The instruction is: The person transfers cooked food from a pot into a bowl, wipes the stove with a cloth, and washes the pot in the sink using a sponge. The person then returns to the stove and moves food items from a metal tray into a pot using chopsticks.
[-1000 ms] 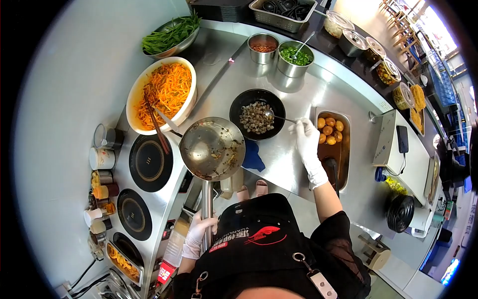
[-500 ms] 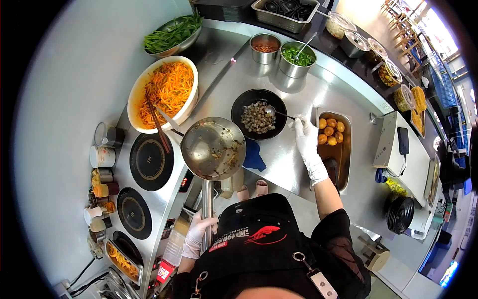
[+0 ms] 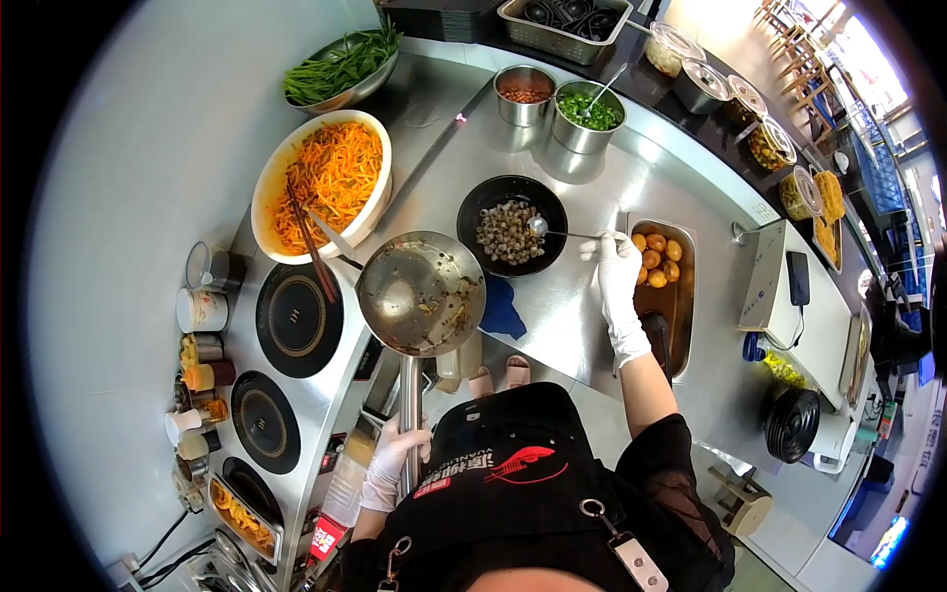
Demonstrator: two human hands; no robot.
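My left hand (image 3: 397,454), in a white glove, is wrapped round the handle of a steel pan (image 3: 421,294), whose inside shows scattered brown bits. My gloved right hand (image 3: 618,266) pinches the handle end of a metal spoon (image 3: 539,226). The spoon's bowl rests at the right side of small grey-brown pieces (image 3: 508,233) in a black bowl (image 3: 512,271). Just right of my right hand, brown eggs (image 3: 655,259) sit in a steel tray (image 3: 681,331) of dark liquid. A blue cloth (image 3: 502,312) lies below the black bowl.
A white bowl (image 3: 266,207) of shredded orange food with tongs stands left, beside two round hobs (image 3: 300,318). Behind are greens (image 3: 342,69) and steel pots of chopped green (image 3: 589,111) and reddish bits (image 3: 524,95). A white appliance (image 3: 797,286) stands right.
My right hand has shifted slightly right with the spoon, and the spoon's bowl has moved a little within the black bowl. My left hand and the pan stay nearly still.
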